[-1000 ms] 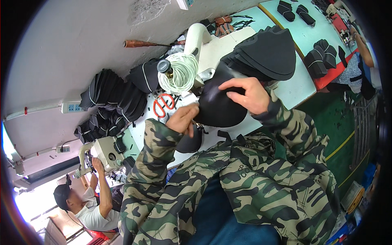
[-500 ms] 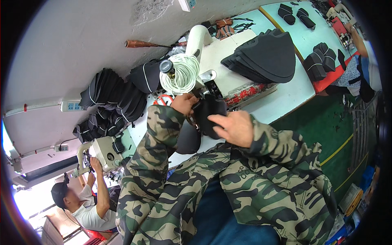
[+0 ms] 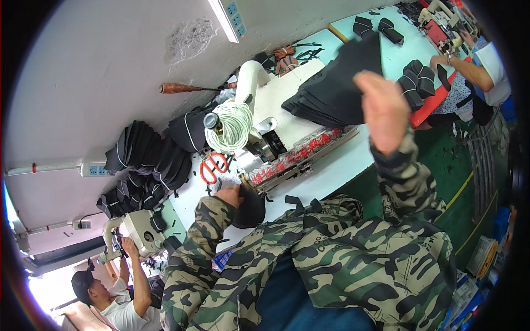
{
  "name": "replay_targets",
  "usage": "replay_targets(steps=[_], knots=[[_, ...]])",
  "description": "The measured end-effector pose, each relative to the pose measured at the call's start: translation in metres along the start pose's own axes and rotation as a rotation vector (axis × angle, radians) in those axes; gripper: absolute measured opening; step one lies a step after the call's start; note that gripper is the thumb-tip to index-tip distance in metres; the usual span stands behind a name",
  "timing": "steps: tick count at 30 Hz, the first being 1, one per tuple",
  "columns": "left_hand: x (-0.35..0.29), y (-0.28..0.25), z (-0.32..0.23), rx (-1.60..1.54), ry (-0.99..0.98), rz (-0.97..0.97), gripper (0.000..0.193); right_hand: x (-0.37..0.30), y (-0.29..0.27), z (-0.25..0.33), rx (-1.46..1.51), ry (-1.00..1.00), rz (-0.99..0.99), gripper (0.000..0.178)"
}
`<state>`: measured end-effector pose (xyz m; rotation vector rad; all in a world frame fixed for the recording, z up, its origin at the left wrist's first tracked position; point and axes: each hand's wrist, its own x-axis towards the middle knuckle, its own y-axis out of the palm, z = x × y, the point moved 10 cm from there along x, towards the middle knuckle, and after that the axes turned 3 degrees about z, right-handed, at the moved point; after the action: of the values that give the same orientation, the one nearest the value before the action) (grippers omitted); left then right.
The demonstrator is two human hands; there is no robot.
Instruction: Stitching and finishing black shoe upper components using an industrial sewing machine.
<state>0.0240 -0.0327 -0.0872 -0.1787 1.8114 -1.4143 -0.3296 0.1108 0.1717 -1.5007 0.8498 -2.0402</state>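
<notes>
My right hand is raised to the right, over the table, and grips a black fabric piece by its edge. That piece hangs just above a stack of similar black pieces lying on the white sewing machine's bed. My left hand rests on another dark rounded piece at the table's near edge, below the red-handled scissors. Both forearms are in camouflage sleeves.
A white sewing machine carries a coil of white cord. Piles of black pieces line the wall. A person works at another machine at lower left. Another person's arm reaches in at upper right.
My right hand has lifted the black piece away from the machine's needle area, up and to the right toward the stack. My left hand has dropped onto the dark piece at the table edge.
</notes>
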Motion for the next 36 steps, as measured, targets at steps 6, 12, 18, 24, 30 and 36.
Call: replay_targets(steps=[6, 12, 18, 24, 30, 36], knots=[[-0.001, 0.033, 0.024, 0.015, -0.177, -0.075, 0.025, -0.046, 0.067, 0.065, 0.458, -0.025, 0.340, 0.028], [-0.010, 0.010, 0.019, -0.130, -0.143, -0.153, 0.032, -0.088, 0.111, 0.089, 0.858, 0.058, 0.617, 0.027], [-0.015, 0.024, 0.026, -0.117, -0.235, -0.145, 0.027, -0.123, 0.145, 0.107, 1.042, 0.176, 0.828, 0.027], [-0.016, 0.015, -0.032, -1.120, 0.129, 0.634, 0.016, -0.150, 0.156, 0.118, 1.354, 0.231, 0.997, 0.028], [0.023, -0.058, -0.034, -0.994, 0.224, 0.293, 0.012, -0.177, 0.192, 0.158, 1.612, 0.651, 1.153, 0.038], [0.043, -0.090, -0.018, -0.767, 0.118, 0.177, 0.016, -0.170, 0.199, 0.181, 1.843, 0.882, 1.085, 0.048]])
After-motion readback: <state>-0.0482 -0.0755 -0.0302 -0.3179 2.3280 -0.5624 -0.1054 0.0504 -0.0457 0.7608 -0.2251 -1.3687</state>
